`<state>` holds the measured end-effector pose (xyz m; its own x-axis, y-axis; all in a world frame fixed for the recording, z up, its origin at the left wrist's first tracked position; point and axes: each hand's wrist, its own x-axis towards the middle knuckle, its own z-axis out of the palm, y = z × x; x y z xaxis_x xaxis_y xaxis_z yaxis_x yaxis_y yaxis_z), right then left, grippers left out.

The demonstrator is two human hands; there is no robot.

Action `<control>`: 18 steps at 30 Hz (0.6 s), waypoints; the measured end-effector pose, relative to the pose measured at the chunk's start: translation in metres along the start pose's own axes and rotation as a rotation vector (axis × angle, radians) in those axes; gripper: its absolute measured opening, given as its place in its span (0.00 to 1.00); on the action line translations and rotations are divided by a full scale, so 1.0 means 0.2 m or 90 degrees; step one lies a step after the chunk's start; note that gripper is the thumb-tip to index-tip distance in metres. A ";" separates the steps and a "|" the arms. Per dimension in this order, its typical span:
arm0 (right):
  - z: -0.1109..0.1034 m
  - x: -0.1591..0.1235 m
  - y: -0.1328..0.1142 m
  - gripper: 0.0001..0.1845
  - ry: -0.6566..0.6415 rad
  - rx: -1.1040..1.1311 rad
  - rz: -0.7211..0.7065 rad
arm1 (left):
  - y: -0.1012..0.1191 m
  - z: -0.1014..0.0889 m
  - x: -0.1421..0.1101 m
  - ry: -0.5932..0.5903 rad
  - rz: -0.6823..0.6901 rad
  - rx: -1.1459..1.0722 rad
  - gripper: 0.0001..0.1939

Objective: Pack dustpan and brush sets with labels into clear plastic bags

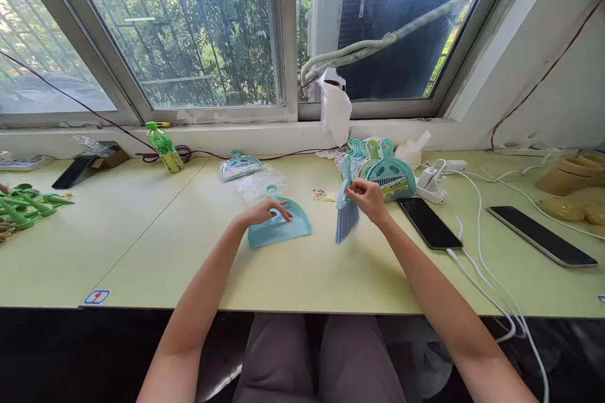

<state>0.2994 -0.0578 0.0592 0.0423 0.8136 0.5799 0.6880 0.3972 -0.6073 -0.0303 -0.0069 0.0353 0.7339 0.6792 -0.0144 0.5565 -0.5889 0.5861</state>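
Observation:
A light blue dustpan [283, 232] lies on the pale green table, its handle pointing away from me. My left hand [268, 210] rests over the dustpan's upper part with the fingers stretched out. In my right hand [367, 199] is a small blue hand brush [348, 220], pinched at its handle, bristles pointing down toward the tabletop. Just behind that hand stands a row of dustpan and brush sets [390, 170] in blue and green, some with printed labels. A crumpled clear plastic wrapper [259, 185] lies behind the dustpan.
A packaged set [240, 166] lies farther back. A green bottle [164, 148] stands at the back left. On the right are a black phone [430, 223], a second dark device [541, 236], white cables [479, 239] and a charger [431, 181]. Green plant-like items [23, 206] lie far left.

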 end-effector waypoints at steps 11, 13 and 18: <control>0.04 -0.04 -0.04 0.18 -0.304 -0.219 0.042 | -0.09 0.04 0.04 0.232 -0.079 0.060 0.17; 0.07 -0.05 0.00 0.19 -0.326 -0.261 0.052 | -0.10 0.04 0.04 0.179 -0.059 0.021 0.17; 0.14 -0.08 0.03 0.19 -0.311 -0.319 0.026 | -0.08 0.04 0.03 0.173 -0.113 0.120 0.17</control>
<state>0.2823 -0.0567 0.0306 -0.1752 0.9679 0.1802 0.9486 0.2150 -0.2321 -0.0324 0.0031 0.0194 0.5033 0.8546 0.1275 0.7462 -0.5043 0.4346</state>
